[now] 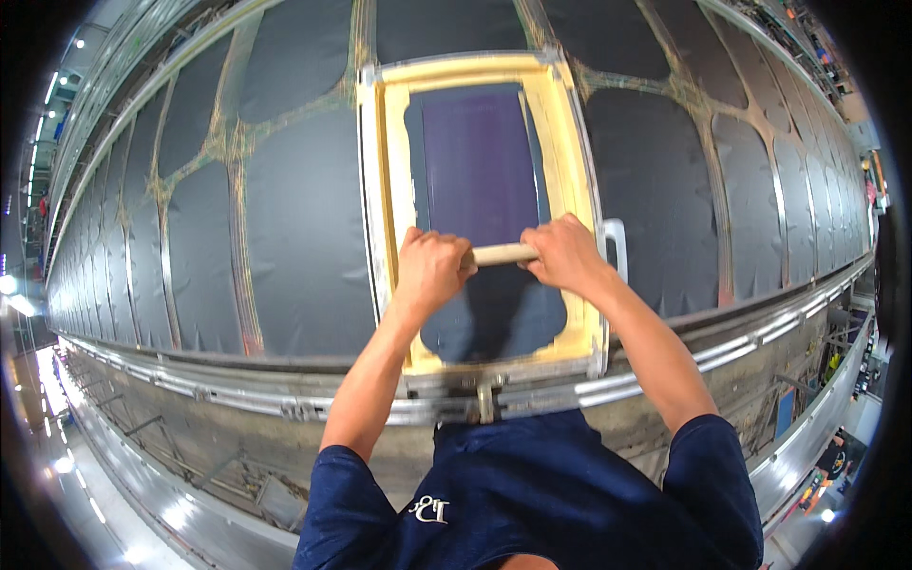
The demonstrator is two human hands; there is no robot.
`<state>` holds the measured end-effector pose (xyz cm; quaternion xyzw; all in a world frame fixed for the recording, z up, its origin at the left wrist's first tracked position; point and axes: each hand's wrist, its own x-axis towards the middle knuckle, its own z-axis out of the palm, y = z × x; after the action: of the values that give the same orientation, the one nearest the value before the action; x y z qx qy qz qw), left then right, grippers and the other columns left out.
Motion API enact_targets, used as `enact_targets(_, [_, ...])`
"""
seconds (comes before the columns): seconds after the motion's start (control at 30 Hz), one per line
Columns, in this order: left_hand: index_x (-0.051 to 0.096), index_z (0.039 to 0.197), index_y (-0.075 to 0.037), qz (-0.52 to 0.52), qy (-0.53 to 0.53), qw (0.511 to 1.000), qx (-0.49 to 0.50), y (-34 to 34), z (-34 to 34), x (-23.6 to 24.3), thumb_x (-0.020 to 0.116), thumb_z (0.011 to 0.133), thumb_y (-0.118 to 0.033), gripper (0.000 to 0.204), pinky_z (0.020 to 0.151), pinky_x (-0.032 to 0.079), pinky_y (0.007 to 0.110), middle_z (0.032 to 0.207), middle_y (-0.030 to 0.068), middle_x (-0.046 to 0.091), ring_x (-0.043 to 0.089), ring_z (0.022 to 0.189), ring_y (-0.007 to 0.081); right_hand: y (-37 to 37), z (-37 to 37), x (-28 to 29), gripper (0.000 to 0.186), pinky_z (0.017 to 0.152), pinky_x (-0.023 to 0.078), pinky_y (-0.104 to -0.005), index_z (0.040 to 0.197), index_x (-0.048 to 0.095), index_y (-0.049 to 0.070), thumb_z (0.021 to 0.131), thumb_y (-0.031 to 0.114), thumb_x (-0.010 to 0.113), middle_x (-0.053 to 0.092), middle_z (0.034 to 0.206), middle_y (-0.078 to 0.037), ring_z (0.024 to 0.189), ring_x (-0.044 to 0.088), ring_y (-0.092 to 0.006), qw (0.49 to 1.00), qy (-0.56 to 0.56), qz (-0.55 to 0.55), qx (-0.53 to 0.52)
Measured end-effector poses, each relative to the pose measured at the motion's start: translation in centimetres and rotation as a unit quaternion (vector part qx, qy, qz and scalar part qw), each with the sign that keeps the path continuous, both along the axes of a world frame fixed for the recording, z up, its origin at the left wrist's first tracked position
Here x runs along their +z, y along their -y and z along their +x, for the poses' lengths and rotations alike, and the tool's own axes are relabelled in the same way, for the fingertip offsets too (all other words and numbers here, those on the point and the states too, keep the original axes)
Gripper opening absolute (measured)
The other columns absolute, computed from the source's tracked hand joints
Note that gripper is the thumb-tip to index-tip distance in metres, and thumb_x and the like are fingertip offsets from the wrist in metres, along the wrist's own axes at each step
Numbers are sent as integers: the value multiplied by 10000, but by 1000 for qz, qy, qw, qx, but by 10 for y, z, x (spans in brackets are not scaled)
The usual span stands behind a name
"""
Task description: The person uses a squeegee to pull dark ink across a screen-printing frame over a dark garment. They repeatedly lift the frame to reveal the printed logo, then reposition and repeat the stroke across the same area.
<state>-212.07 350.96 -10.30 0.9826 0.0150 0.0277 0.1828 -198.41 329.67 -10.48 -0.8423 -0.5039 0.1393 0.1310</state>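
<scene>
My left hand (pixel 434 270) and my right hand (pixel 562 253) are both closed on the pale wooden handle of a squeegee (pixel 503 254), one at each end. Its blade is hidden below the handle. The squeegee is over the lower half of a screen printing frame (pixel 370 190), whose inner border is covered in yellow tape. Beyond the handle, a dark purple rectangle (pixel 480 157) shows on the screen's mesh. A shadow falls on the dark mesh (pixel 456 318) nearer to me.
Dark fabric panels (pixel 304 209) lie in a row along the long printing table, left and right of the frame. A white handle (pixel 617 249) sticks out from the frame's right side. A metal rail (pixel 256 404) runs along the table's near edge, in front of my body.
</scene>
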Motion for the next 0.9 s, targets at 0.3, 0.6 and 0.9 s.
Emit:
enact_targets(0.3, [783, 930, -146, 85, -8, 996, 10, -142, 246, -3, 874, 705, -355, 321, 829, 497, 440, 802, 91, 745, 719, 787, 298, -149, 252, 12, 355, 781, 553, -479, 988, 746, 76, 744, 306, 863, 722, 818, -184, 854, 714, -388, 999, -26, -22, -12])
enact_targets(0.6, [791, 1023, -126, 26, -32, 999, 33, -178, 305, -15, 914, 630, -359, 473, 797, 571, 456, 861, 131, 759, 732, 863, 348, -188, 303, 4, 403, 709, 547, -414, 1056, 754, 16, 742, 238, 873, 736, 775, -175, 727, 728, -315, 996, -69, -37, -33])
enact_targets(0.9, [788, 1032, -148, 41, -15, 999, 25, -130, 230, -17, 902, 660, -372, 449, 779, 567, 460, 847, 127, 754, 727, 840, 347, -139, 234, -14, 284, 681, 545, -413, 885, 729, 56, 741, 269, 850, 664, 596, -104, 642, 703, -285, 999, -30, -32, -32])
